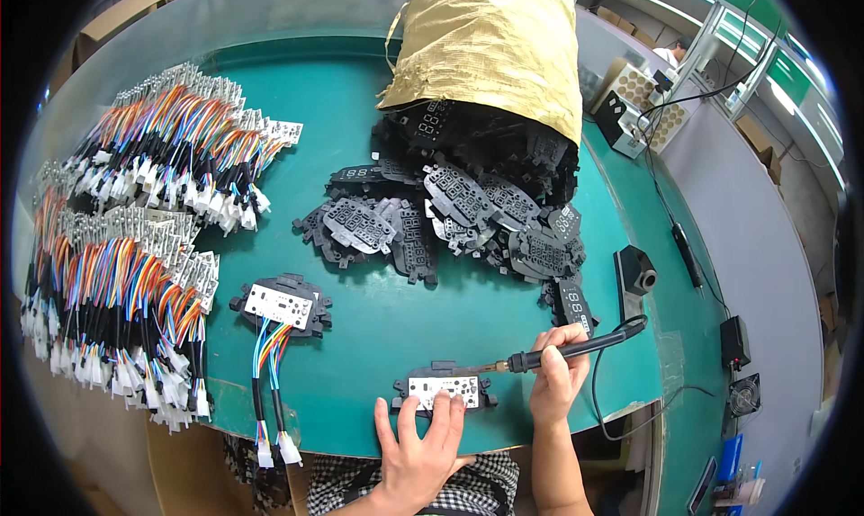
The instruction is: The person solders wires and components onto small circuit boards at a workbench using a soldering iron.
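Observation:
A white circuit board [454, 387] lies in a black plastic housing [489, 395] near the table's front edge. My left hand [419, 457] has its fingers stretched out, fingertips resting on the board's lower part and the housing. In my right hand [559, 378] is a soldering iron [576, 349], gripped like a pen. Its tip points left and meets the upper edge of the housing, just above the board. To the left lies a second black housing [317, 311] with a white board [278, 305] in it. Coloured wires [270, 347] run from that board toward me, ending in white connectors [288, 448].
Piles of wired boards [135, 282] cover the table's left side. A yellow woven sack [490, 48] at the back spills black housings [454, 197] onto the green table [360, 363]. At right stand a black iron holder [636, 270], the iron's cable [597, 399] and a small fan [744, 394].

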`<action>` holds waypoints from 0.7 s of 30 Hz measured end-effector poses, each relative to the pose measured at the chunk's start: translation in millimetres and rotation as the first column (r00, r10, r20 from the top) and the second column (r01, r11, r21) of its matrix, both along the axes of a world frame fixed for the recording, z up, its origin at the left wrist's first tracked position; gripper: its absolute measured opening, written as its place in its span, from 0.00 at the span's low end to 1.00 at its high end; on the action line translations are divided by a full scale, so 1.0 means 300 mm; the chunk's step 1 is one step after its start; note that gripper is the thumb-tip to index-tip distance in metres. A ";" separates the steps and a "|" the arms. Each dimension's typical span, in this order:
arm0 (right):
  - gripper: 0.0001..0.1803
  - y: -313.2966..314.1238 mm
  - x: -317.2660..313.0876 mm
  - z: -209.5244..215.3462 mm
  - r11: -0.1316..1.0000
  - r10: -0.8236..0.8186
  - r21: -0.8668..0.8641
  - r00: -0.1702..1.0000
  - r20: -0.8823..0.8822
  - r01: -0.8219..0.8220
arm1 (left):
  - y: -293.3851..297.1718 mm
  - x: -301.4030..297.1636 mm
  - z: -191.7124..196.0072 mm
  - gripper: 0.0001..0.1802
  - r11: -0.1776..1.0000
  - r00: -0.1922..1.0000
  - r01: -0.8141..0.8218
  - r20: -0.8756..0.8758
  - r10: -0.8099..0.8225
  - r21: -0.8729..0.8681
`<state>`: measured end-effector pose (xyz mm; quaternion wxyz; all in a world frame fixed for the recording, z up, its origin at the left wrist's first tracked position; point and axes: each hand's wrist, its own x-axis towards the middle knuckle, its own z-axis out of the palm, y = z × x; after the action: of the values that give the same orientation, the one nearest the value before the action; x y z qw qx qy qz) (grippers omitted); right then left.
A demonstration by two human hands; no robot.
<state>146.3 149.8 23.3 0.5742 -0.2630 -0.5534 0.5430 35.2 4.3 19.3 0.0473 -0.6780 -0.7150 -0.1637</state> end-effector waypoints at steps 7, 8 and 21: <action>0.12 -0.009 -0.012 0.008 0.993 -0.117 0.002 0.987 0.109 0.117 | 0.033 -0.108 -0.045 0.22 0.972 0.944 0.027 0.315 -0.101 0.232; 0.12 -0.014 -0.010 0.011 0.997 -0.072 -0.022 0.986 0.150 0.076 | 0.035 -0.117 -0.066 0.18 0.952 0.914 -0.070 0.401 -0.058 0.299; 0.09 -0.026 -0.013 -0.010 0.988 0.150 -0.061 0.948 0.281 -0.139 | 0.041 -0.128 -0.043 0.15 0.946 0.747 -0.235 0.665 0.027 0.225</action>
<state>142.3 142.1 20.4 0.4421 -0.3086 -0.6369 0.5511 -3.3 16.5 6.3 -0.0931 -0.5106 -0.7000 -0.4905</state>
